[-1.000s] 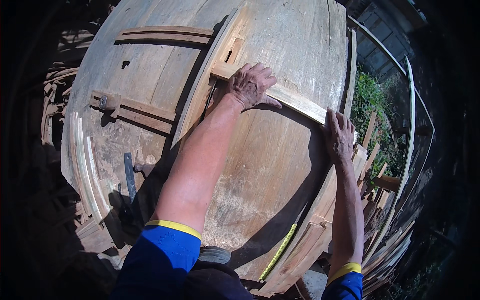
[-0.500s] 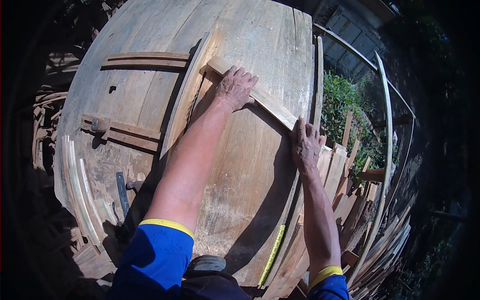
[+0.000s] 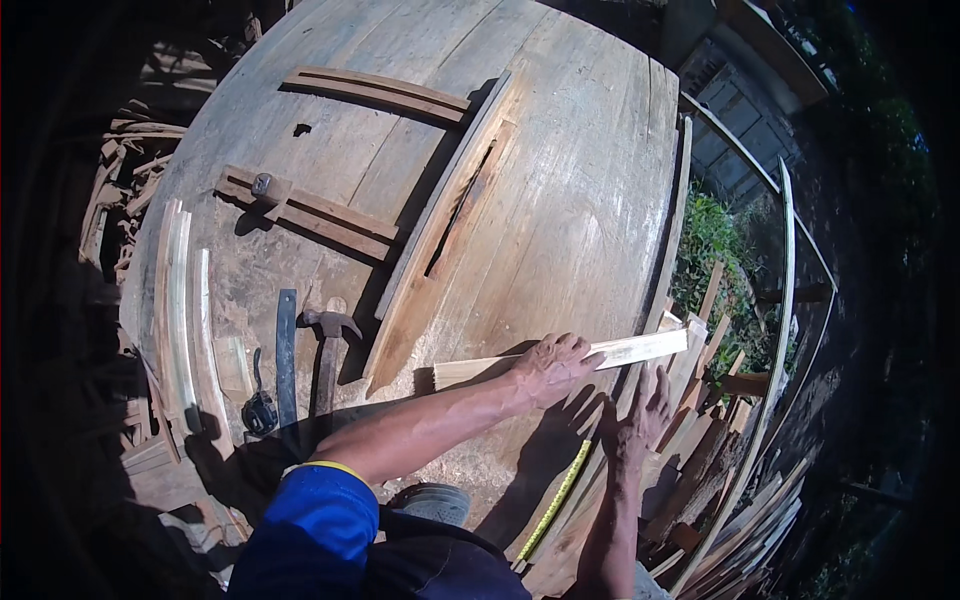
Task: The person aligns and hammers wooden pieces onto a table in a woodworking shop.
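We have our left hand (image 3: 556, 368) curled over the middle of the wood strip (image 3: 642, 348), which runs crosswise over the wooden table (image 3: 590, 130). Our right hand (image 3: 638, 418), fingers loosely spread, is just this side of the strip's right end; we cannot tell whether they touch.

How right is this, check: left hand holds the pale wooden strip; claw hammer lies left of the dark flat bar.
Wrong side: the head view shows the claw hammer right of the dark flat bar. The left hand holds the pale wooden strip.
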Demonstrator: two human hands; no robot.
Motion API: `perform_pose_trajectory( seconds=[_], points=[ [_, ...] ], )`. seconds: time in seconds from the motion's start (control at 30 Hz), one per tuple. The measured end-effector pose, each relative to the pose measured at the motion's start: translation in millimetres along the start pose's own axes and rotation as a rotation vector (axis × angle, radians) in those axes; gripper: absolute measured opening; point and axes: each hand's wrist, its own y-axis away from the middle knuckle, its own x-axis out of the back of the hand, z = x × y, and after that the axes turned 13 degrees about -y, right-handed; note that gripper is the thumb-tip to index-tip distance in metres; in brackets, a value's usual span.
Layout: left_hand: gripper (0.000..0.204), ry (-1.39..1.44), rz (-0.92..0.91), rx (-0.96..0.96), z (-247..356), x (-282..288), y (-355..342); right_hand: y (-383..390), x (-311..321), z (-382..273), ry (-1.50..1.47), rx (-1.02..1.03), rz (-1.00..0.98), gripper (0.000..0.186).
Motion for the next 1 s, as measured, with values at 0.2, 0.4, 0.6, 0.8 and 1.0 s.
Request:
perform_pose_trajectory(
  seconds=[0.2,0.4,0.6,0.8,1.0],
  points=[
    [0.054,-0.147,0.279,-0.065,-35.6,-27.4,35.9,-15.6,-21.2,51.3,0.019,0.262,-0.336,0.080],
    [0.055,-0.181,0.239,0.127,-73.9,-7.3,52.1,-38.3,-41.8,35.9,0.089,0.303,-0.236,0.077],
    [0.068,-0.232,0.364,0.201,-100.1,-6.4,40.5,-62.1,-59.4,33.8,0.065,0.344,-0.225,0.079],
    [0.068,-0.252,0.452,0.231,-115.9,-17.5,27.7,-87.8,-68.5,36.7,0.078,0.442,-0.171,0.078],
    [0.070,-0.253,0.502,0.212,-130.4,-17.8,10.7,-101.0,-69.9,37.0,0.054,0.440,-0.162,0.073]
  ],
)
